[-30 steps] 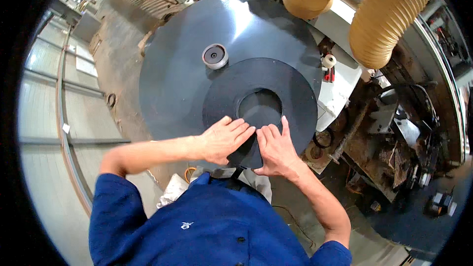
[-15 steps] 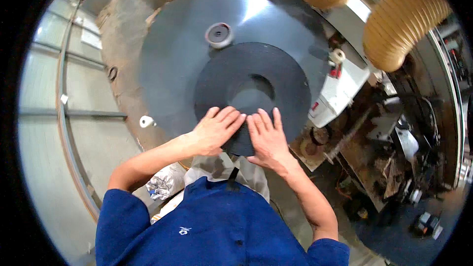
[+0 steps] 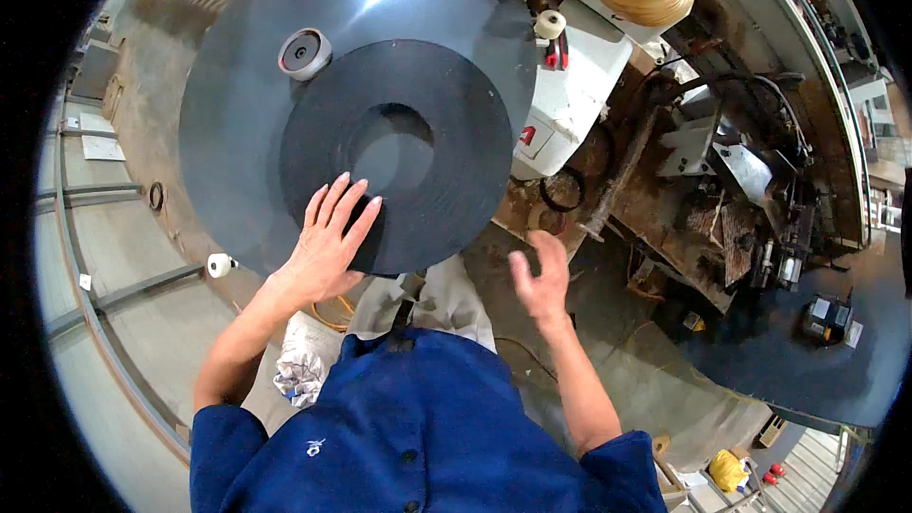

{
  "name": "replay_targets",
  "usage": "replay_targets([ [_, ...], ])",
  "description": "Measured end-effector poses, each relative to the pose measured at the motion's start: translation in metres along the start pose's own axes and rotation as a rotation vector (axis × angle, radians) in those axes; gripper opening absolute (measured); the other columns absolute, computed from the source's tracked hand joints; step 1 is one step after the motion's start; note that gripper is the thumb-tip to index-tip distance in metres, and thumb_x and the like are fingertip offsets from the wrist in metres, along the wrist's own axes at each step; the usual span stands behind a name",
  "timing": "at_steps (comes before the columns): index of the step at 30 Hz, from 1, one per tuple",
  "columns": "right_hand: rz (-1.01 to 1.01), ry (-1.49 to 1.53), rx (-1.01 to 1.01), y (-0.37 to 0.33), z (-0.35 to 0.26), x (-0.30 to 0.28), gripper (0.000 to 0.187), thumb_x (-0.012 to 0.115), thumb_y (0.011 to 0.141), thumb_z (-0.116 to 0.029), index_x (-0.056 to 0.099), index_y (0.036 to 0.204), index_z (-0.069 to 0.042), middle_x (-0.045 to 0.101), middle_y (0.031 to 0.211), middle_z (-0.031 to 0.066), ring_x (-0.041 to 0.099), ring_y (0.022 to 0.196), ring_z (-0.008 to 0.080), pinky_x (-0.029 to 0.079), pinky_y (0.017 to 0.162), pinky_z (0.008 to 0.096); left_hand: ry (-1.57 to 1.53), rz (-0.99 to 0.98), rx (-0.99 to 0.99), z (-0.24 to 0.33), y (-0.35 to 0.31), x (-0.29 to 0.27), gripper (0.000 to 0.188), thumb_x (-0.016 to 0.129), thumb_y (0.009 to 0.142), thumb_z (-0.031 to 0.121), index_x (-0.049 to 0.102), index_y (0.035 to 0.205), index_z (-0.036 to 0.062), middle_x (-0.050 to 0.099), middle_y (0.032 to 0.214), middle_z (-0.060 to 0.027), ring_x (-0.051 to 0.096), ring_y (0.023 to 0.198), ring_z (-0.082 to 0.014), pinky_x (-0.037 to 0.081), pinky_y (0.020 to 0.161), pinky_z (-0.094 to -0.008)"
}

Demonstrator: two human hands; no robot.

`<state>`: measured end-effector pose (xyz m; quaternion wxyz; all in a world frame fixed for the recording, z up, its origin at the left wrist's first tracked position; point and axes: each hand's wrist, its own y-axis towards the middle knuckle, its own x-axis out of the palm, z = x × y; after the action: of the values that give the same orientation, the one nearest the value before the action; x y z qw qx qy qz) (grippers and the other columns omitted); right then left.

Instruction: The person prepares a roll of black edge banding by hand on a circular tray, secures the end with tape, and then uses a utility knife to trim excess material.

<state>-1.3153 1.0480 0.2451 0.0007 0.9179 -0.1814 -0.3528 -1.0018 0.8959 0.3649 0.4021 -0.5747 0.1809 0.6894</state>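
Matte-black, flat ring point(image 3: 465, 161) lies at the near edge of the round grey tabletop point(image 3: 228, 133). Left hand point(image 3: 326, 242) spreads ungripping across it, perhaps steadying; right hand point(image 3: 544, 283) hovers unclenched, empty.

The round, dark grey surface point(image 3: 228, 123) was smooth and shiny toward its far side. On it lay a wide, flat black ring point(image 3: 465, 133), reaching the near edge, and a small white-rimmed roller point(image 3: 302, 53) just beside it.

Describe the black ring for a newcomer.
Find the large, round, grey table, upper left. On it, under the left hand, lies the matte black ring. Unlike the small pale-rimmed disc beside it, this is broad with an open centre.
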Motion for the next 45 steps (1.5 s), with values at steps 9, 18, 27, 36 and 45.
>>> replay_targets([
  [9,-0.292,-0.675,0.371,-0.005,0.157,0.060,0.054,0.076,0.087,-0.026,0.056,0.130,0.000,0.059,0.125,0.0218,0.050,0.122,0.0396,0.038,0.108,0.0498,-0.068,0.178,-0.064,0.003,-0.034,0.026,0.122,0.093,0.051,0.038,0.031,0.153,0.0075,0.021,0.159,-0.0249,0.016,0.148,-0.0466,0.015,0.120,-0.0570],
  [18,-0.236,0.178,0.675,-0.024,0.100,0.019,0.029,0.065,0.096,-0.022,0.068,0.111,0.003,0.071,0.102,0.0114,0.064,0.091,0.0246,0.049,0.084,0.0391,-0.370,0.520,-0.291,0.082,-0.144,0.098,0.080,0.080,0.081,0.035,0.044,0.143,-0.0033,0.046,0.144,-0.0241,0.044,0.133,-0.0406,0.035,0.112,-0.0488],
  [27,-0.509,1.343,0.850,-0.093,-0.098,-0.024,0.046,0.063,0.098,-0.034,0.057,0.131,-0.002,0.062,0.130,0.0101,0.059,0.118,0.0241,0.048,0.101,0.0462,-0.661,0.647,-0.010,0.153,-0.127,0.128,0.065,0.081,0.078,0.025,0.057,0.134,0.0027,0.053,0.137,-0.0170,0.046,0.133,-0.0372,0.036,0.113,-0.0496],
  [36,-0.382,0.444,0.288,-0.108,-0.145,-0.004,0.048,0.067,0.095,-0.028,0.055,0.131,0.002,0.060,0.121,0.0110,0.060,0.106,0.0203,0.050,0.092,0.0345,-0.661,0.684,-0.118,0.142,-0.162,0.119,0.039,0.076,0.081,0.028,0.062,0.104,0.0010,0.064,0.105,-0.0170,0.060,0.107,-0.0357,0.037,0.107,-0.0508],
  [45,-0.558,0.300,-0.273,-0.096,-0.181,0.005,0.016,0.074,0.085,-0.009,0.067,0.097,-0.002,0.065,0.084,0.0102,0.062,0.071,0.0196,0.050,0.065,0.0303,-0.623,0.725,-0.141,0.134,-0.189,0.111,0.034,0.075,0.084,0.025,0.064,0.104,0.0002,0.065,0.103,-0.0189,0.061,0.102,-0.0381,0.044,0.096,-0.0471],
])
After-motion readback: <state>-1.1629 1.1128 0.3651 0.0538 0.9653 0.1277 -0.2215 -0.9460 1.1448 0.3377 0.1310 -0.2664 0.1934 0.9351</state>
